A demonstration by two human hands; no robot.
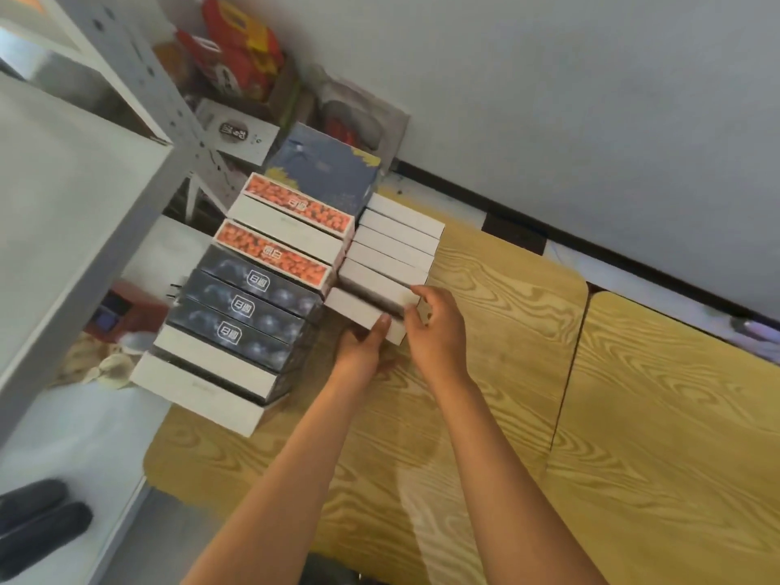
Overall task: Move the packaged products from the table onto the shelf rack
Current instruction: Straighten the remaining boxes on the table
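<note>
Two rows of flat boxes stand on edge on the wooden table (pixel 485 373). The left row holds orange-printed boxes (pixel 295 206), dark boxes (pixel 249 308) and white-sided ones. The right row is several white boxes (pixel 396 242). My left hand (pixel 363 348) holds the nearest white box (pixel 358 308) from below, thumb on its front side. My right hand (pixel 434 327) grips the near end of that row, fingers curled over the box tops. A grey metal shelf rack (pixel 84 230) stands at the left.
A dark blue box (pixel 325 171) stands behind the rows. Red packages (pixel 236 48) and a white box sit by the wall behind the rack post. A second wooden table (pixel 675 437) adjoins on the right. Dark shoes (pixel 38 521) are on the floor at lower left.
</note>
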